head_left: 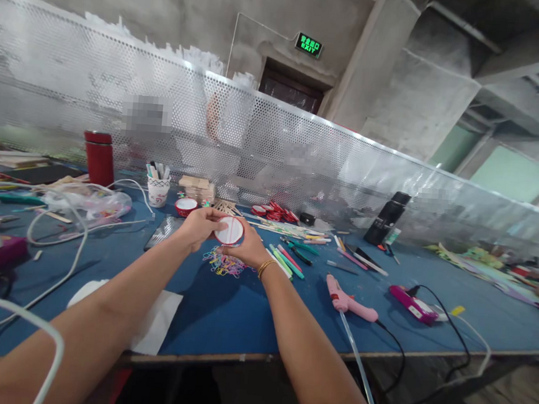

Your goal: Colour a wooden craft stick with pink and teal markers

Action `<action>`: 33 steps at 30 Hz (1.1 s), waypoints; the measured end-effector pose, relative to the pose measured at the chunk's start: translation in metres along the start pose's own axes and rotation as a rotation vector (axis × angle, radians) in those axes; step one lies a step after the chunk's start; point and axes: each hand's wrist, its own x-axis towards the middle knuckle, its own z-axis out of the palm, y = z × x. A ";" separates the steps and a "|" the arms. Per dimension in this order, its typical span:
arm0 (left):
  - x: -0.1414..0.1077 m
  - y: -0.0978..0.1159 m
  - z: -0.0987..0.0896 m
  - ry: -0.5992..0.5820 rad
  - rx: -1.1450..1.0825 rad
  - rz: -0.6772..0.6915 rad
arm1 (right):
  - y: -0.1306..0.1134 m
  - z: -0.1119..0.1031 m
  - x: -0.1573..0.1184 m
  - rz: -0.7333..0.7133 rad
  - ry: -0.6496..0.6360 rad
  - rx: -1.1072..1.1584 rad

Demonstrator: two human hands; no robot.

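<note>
A small round piece with a white face and a red rim (230,230) is held up above the blue table, its white side towards me. Fingers of my left hand (201,226) pinch its left edge. My right hand (248,245), with a gold bracelet at the wrist, wraps round its right and lower side. Just beneath the hands lies a loose heap of coloured rubber bands (227,264). Behind my left hand stands a similar red piece with a white top (186,206). A phone-like dark slab (162,233) rests left of the hands.
Markers (286,261) and pliers lie right of the hands, with a pink glue gun (346,299) and a purple power strip (413,304) beyond. A red flask (99,158), a cup of pens (158,190) and a black bottle (387,217) stand near the perforated screen. White cables cross the left side.
</note>
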 end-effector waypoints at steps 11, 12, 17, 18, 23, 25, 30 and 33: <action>-0.001 0.001 -0.001 -0.085 0.010 -0.008 | 0.023 0.020 0.013 0.007 0.122 0.513; -0.001 0.001 -0.001 -0.105 0.024 -0.013 | 0.025 0.022 0.015 0.044 0.126 0.598; -0.001 -0.002 -0.003 -0.211 0.112 -0.044 | 0.027 0.022 0.019 0.225 0.106 0.919; -0.001 -0.003 -0.004 -0.228 0.134 -0.052 | 0.026 0.020 0.018 0.238 0.105 0.947; 0.004 -0.008 -0.007 -0.235 0.272 -0.046 | 0.016 0.013 0.016 0.283 0.067 1.051; 0.005 -0.008 -0.008 -0.221 0.294 -0.032 | 0.014 0.012 0.015 0.301 0.067 1.068; 0.004 -0.008 -0.006 -0.203 0.278 -0.013 | 0.011 0.010 0.014 0.313 0.100 1.010; 0.004 -0.008 -0.006 -0.189 0.257 -0.001 | 0.010 0.010 0.014 0.311 0.115 0.984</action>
